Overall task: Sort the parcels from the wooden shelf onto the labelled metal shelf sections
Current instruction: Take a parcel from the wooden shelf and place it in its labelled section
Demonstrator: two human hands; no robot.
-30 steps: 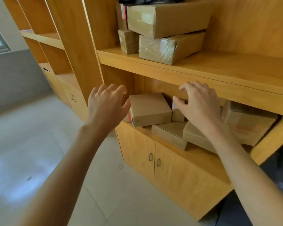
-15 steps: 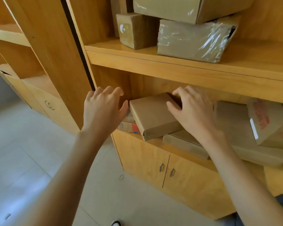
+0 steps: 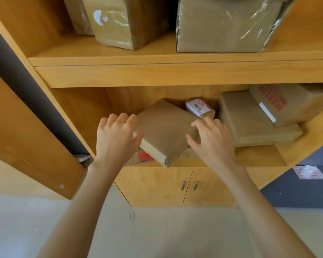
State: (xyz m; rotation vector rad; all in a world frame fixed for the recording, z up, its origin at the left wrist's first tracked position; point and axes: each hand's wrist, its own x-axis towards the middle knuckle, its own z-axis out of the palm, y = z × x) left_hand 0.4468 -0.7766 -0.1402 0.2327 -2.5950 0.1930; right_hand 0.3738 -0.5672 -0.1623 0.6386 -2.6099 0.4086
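We see two bare hands reaching into the lower opening of a wooden shelf [image 3: 175, 75]. Between them is a flat brown box [image 3: 166, 131]. It sits near the left end of the lower board, tilted, with one corner sticking out past the front edge.

Our left hand [image 3: 116, 138] is at the left side of the box. Its fingers curl over the far left corner and the thumb presses the near side, so it grips the box. Our right hand [image 3: 211, 140] is at the right side of the box. Its fingers are spread and only a little bent. The thumb touches the right edge of the box, but we cannot tell if this hand really holds it.

The box leans on other things under it. One is a small parcel [image 3: 144, 157] with red and blue on it (mostly hidden by the left hand and the box).

Behind the box, near the back wall, stands a small packet [image 3: 199, 108] with a white label. To the right lies a wide box [image 3: 254, 123], and on top of it rests a box with red print [image 3: 287, 103], close to the right end of the board.

On the upper board stand two wrapped parcels, one at the left [image 3: 117, 23] and a bigger one at the right [image 3: 224, 25].

Under the lower board are two doors [image 3: 157, 187] with small handles.
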